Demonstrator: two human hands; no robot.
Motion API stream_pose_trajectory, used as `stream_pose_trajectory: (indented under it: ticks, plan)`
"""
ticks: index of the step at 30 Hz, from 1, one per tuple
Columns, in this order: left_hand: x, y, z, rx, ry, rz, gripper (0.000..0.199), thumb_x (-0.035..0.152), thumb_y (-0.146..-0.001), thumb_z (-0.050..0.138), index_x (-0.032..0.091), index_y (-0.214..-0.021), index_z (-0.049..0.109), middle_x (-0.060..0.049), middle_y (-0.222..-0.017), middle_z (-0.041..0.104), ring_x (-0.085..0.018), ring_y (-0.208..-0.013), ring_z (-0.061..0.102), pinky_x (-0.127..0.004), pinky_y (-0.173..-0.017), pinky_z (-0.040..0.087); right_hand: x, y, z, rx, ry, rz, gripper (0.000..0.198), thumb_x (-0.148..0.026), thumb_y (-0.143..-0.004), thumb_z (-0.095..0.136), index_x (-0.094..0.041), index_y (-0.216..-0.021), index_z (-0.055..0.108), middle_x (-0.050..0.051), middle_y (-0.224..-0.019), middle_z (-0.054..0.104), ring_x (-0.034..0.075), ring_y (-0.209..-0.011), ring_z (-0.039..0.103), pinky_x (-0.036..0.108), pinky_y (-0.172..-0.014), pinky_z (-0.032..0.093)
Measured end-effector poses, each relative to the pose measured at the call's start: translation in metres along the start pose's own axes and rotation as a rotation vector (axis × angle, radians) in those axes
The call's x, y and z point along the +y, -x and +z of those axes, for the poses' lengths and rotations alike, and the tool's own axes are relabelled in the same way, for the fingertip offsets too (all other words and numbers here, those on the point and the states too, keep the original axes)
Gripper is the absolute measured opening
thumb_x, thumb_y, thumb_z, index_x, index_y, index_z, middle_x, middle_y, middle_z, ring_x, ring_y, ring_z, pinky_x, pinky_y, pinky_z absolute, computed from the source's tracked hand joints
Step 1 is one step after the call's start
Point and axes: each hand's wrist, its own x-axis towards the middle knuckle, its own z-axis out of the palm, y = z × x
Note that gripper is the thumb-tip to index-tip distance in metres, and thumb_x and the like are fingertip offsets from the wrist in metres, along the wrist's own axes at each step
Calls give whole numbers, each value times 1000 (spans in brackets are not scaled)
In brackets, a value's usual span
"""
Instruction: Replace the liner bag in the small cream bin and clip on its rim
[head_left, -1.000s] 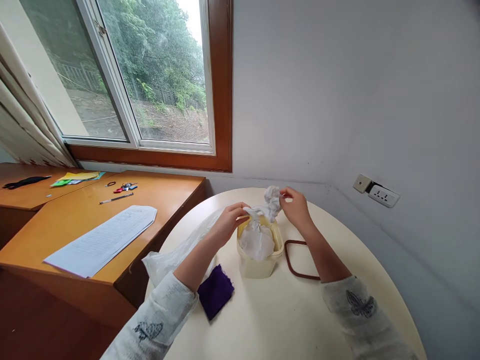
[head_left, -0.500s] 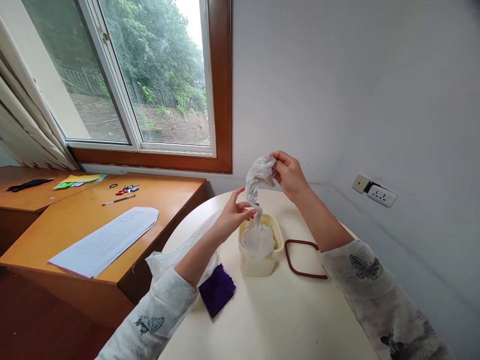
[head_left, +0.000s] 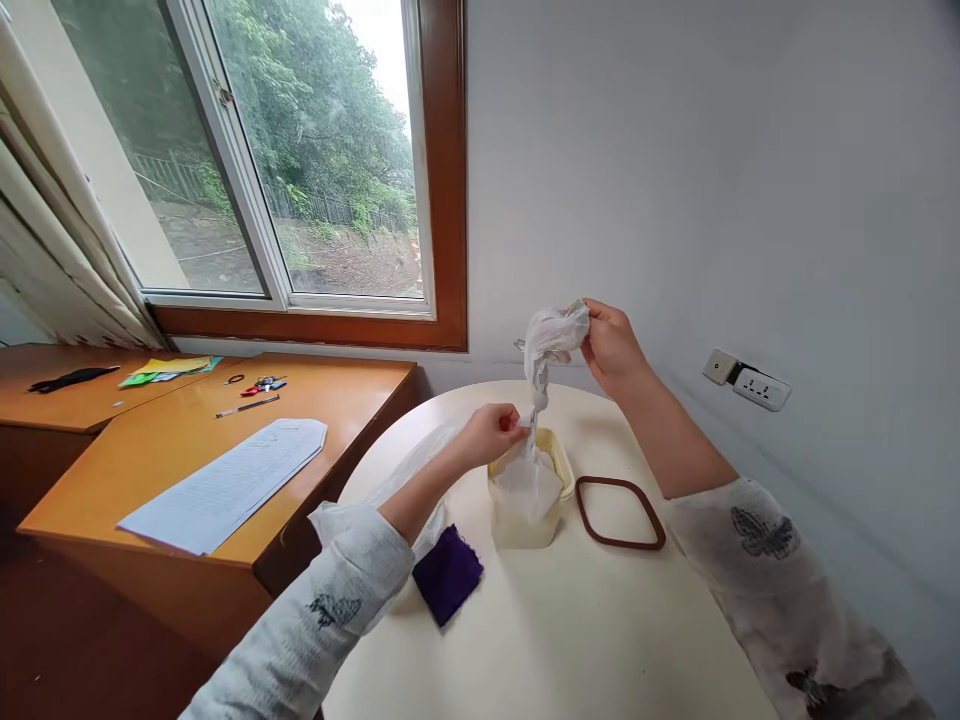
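A thin white plastic bag [head_left: 556, 330] is twisted into a narrow neck, and its rounded lower part rests in the mouth of a pale yellow plastic container [head_left: 525, 530]. My right hand [head_left: 615, 348] is closed on the bag's bunched upper end, which droops over to the left. Lower down, my left hand [head_left: 491, 437] pinches at the twisted neck, just above the container. Whatever the bag holds is hidden. To the container's right lies a brown rounded-square frame [head_left: 622, 542]. A purple cloth square [head_left: 448, 575] lies near my left forearm.
Beneath everything is a round cream table [head_left: 540, 640]. Clear plastic sheeting [head_left: 397, 487] lies partly under my left arm. At the left, a wooden desk [head_left: 360, 400] bears papers [head_left: 232, 480], keys [head_left: 264, 384] and a pen [head_left: 247, 406]. A wall socket [head_left: 761, 387] is at the right.
My left fingers, spread beside the neck before, have closed in on it. The right hand and the bag's top have shifted right, and the neck looks straighter. The whole view has shifted slightly.
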Motion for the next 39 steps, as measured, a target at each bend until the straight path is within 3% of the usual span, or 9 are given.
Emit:
stream_pose_trajectory:
  ticks: [9,13,17,20,24,26,33,37,39]
  plan:
    - [-12,-1,2,93,177,-53,16,22,-63,54,17,-55,41,8,-50,37,-7,-50,36,-20,-49,24,-21,5,-55,4,93,117,8,-19,-57,47,-20,-53,41,-4,-52,43,11,-52,45,23,-49,32]
    - [-20,-2,1,113,275,-68,17,23,-62,57,16,-55,42,7,-51,40,-7,-51,38,-19,-50,26,-23,13,-82,-145,776,185,13,-14,-57,41,-19,-49,50,-1,-52,52,12,-55,45,30,-63,35]
    - [-24,-3,4,112,363,-69,20,25,-61,61,16,-57,43,6,-52,44,-7,-52,41,-19,-51,28,-12,27,-83,-89,1309,59,22,-11,-64,40,-20,-55,59,-2,-51,54,13,-56,45,39,-81,31]
    - [-25,-4,8,89,424,-44,21,26,-60,64,16,-61,45,5,-57,49,-8,-54,45,-19,-53,30,-4,42,-63,-196,1090,37,21,-17,-71,40,-21,-66,60,0,-66,61,14,-61,50,32,-71,37]
    - [-23,-3,9,49,470,-1,22,24,-59,67,16,-68,49,5,-60,50,-7,-56,47,-20,-55,33,11,56,-32,-573,749,438,20,-29,-77,46,-19,-73,63,3,-68,65,15,-61,56,27,-57,37]
    - [-21,-2,9,30,473,20,20,23,-60,67,15,-69,50,5,-60,49,-7,-57,47,-20,-57,34,26,56,-23,-644,672,562,28,-41,-78,50,-18,-70,63,4,-66,64,14,-58,54,27,-56,36]
    - [-10,8,3,-58,394,58,18,25,-63,67,15,-69,53,0,-69,54,-11,-66,51,-25,-66,39,77,56,-14,-471,137,549,32,-46,-71,63,-24,-94,61,0,-89,61,11,-74,51,23,-61,34]
    - [3,27,-4,6,22,171,17,32,-69,63,17,-73,56,-1,-79,56,-13,-72,50,-26,-70,39,80,54,-9,-327,-93,511,26,-34,-63,71,-20,-83,63,1,-85,62,13,-76,52,26,-68,38]
    - [10,38,-7,-114,-106,200,19,37,-75,57,18,-72,57,-1,-74,57,-13,-67,49,-24,-64,38,78,52,-9,-269,-146,491,23,-32,-62,71,-19,-79,63,1,-81,61,13,-74,52,26,-69,38]
